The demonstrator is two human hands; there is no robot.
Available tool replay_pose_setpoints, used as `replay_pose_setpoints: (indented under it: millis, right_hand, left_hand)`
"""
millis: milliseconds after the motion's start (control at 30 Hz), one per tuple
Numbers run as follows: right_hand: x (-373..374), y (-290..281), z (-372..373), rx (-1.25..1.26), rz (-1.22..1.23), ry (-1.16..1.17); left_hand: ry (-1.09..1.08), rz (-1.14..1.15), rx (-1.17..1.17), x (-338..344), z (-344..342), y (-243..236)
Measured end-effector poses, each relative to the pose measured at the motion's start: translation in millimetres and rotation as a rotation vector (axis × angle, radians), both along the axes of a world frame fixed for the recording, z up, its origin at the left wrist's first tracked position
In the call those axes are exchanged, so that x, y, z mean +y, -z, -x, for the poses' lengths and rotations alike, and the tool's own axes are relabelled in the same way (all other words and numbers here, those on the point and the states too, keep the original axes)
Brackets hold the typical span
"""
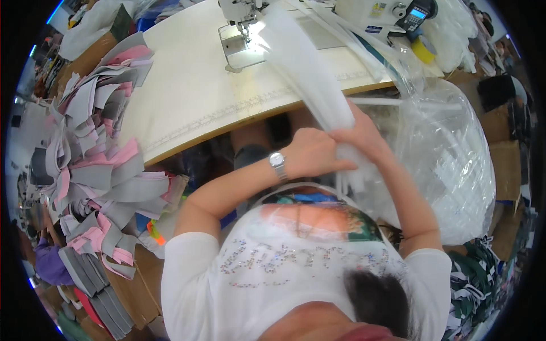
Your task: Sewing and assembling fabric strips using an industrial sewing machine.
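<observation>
A long bundle of white, slightly see-through strips (310,71) runs from beside the sewing machine needle (245,35) over the table edge toward my body. My right hand (364,136) is closed around its near end. Next to it, my left hand (315,152), with a silver watch on the wrist, has its fingers curled against the same bundle and the thumb pointing right. Those left fingers are partly hidden, but they look closed on the strips. Short white ends hang below both hands.
The pale sewing table (187,74) has a curved wooden front edge. Grey and pink cut pieces (96,153) are heaped at the left. A big clear plastic bag (449,165) bulges at the right, below a yellow tape roll (424,49). Dark green scraps (475,278) lie at the lower right.
</observation>
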State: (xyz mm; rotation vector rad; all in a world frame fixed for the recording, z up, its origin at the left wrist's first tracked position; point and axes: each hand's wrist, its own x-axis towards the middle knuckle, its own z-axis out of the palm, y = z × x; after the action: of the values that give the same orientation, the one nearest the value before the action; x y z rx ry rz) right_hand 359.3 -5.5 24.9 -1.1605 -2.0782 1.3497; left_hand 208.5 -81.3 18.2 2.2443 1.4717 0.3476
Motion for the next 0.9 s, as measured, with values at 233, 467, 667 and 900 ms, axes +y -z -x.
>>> replay_pose_setpoints:
  millis: [233,467,667,900]
  right_hand:
    - [49,-42,-6,-0.316,-0.304,-0.043]
    - [113,-72,29,-0.775,-0.696,0.075]
    - [151,-19,39,-0.831,-0.757,0.179]
    - [146,-38,54,-0.816,-0.704,0.114]
  left_hand:
    - [-0.049,-0.176,-0.075,43,-12,-10]
    - [-0.260,-0.055,-0.560,123,22,-10]
    - [-0.569,0.022,-0.967,185,62,0]
    - [-0.799,-0.215,-0.306,270,54,-2]
